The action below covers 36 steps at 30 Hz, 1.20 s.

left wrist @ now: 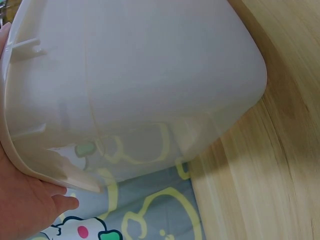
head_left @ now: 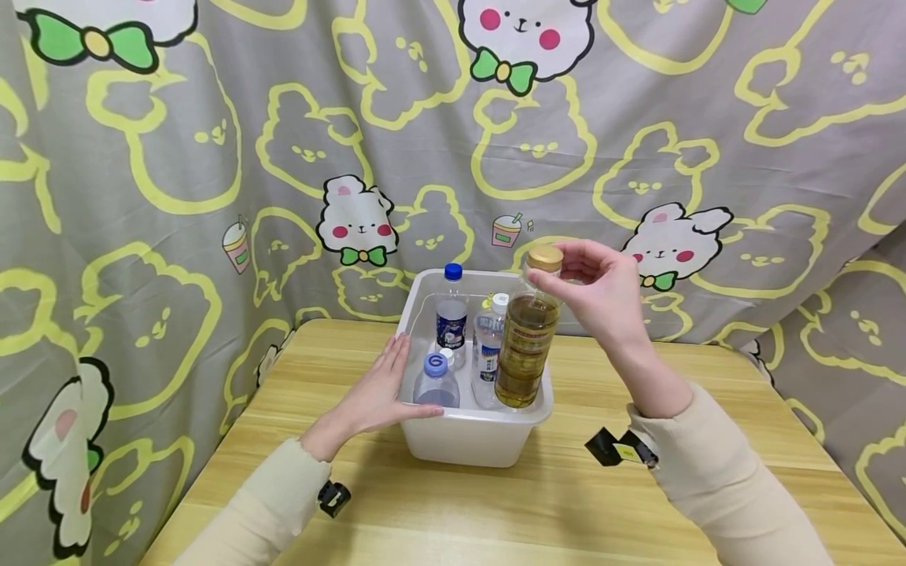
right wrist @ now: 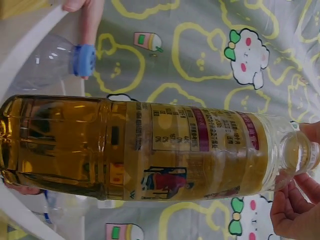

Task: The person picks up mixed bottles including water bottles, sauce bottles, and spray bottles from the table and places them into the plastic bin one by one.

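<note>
By its gold cap and neck, my right hand [head_left: 602,295] pinches a bottle of amber liquid [head_left: 525,350], likely cooking oil, held above the right side of a white plastic tub [head_left: 467,440]. Printed labels wrap the bottle [right wrist: 190,150] in the right wrist view. My left hand [head_left: 375,389] rests on the tub's left rim, fingers along the side and thumb over the front edge. Inside the tub stand a bottle with a dark blue label [head_left: 451,324], a clear bottle with a light blue cap [head_left: 436,381] and a white-capped bottle [head_left: 487,354]. Their bases are hidden.
The tub stands on a light wooden table [head_left: 340,479], near its back edge. A grey curtain [head_left: 425,141] with cartoon rabbits hangs behind and along both sides. Small black wrist devices [head_left: 333,498] are worn at both sleeves.
</note>
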Tool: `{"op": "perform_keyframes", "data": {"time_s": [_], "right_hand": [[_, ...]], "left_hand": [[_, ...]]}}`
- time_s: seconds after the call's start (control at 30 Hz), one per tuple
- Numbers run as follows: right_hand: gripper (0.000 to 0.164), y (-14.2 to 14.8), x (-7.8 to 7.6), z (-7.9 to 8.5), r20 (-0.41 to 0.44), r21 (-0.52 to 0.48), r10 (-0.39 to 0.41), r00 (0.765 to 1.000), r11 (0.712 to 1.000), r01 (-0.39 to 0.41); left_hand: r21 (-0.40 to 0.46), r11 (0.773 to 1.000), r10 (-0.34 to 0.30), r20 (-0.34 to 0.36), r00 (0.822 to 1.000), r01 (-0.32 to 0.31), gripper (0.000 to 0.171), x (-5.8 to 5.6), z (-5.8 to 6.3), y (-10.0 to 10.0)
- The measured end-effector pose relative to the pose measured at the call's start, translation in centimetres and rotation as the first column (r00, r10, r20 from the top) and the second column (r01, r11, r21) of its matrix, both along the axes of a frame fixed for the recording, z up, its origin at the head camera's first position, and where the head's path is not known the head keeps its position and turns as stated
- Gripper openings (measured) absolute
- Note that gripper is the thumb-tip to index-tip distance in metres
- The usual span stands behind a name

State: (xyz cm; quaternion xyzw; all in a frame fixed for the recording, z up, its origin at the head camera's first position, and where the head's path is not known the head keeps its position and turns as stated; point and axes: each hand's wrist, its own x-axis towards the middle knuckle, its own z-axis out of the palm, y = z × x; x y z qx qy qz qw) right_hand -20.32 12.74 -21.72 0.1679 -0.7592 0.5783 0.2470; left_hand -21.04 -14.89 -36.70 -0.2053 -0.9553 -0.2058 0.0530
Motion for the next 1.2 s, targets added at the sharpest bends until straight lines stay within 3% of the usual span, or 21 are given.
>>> {"op": "perform_keyframes", "data": {"time_s": [0.33, 1.2], "right_hand": [[0.034, -0.4, -1.1, -2.3, 0.006, -0.014, -0.016, 1.000, 1.000, 0.016], [0.035, -1.1, -1.9, -7.6, 0.075, 0.014, -0.016, 0.997, 1.000, 0.015]], "left_hand": [[0.000, 1.000, -0.007, -0.011, 1.000, 0.007, 0.122, 0.0, 0.0, 0.0], [0.001, 1.000, -0.009, -0.016, 1.000, 0.009, 0.122, 0.0, 0.0, 0.0]]}}
